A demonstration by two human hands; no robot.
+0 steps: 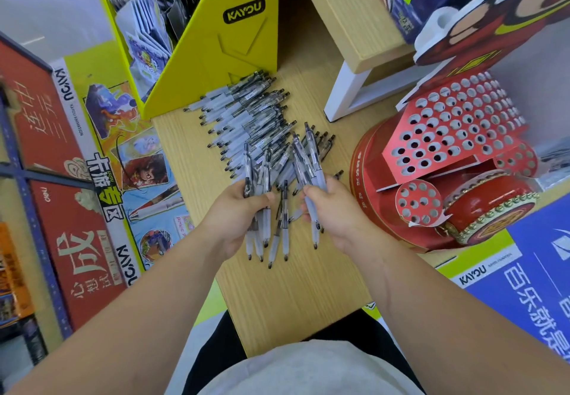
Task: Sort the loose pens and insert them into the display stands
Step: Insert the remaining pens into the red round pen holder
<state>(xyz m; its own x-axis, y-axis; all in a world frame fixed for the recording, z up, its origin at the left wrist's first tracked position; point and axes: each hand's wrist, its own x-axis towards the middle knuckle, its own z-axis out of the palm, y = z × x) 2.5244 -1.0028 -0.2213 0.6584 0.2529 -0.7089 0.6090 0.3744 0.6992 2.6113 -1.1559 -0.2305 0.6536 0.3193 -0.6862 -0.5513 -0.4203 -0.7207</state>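
Both hands at work over the table. The left hand (234, 215) has its fingers curled round a bunch of pens (260, 240). The right hand (336, 212) grips a second, smaller bunch (308, 154) fanned out above its knuckles. The forearms reach in from six o'clock and converge, so the hands sit just beside each other, with a few pens hanging between them.

The wooden table (287, 296) runs from six to twelve o'clock. The red display stand (456, 123), at two o'clock from the hands, shows rows of round holes, and no pen stands in those that show. A yellow box (216, 43) stands at eleven o'clock. The loose pile of pens (243, 111) lies at twelve o'clock, against the foot of that box.

Handling, as a judgement: the pens look light, stiff and smooth-barrelled, so a bunch is likely to slide and splay. Each is best pinched singly at mid-barrel and held in line with a hole. The held pens are crossed, so squaring their ends would come first.
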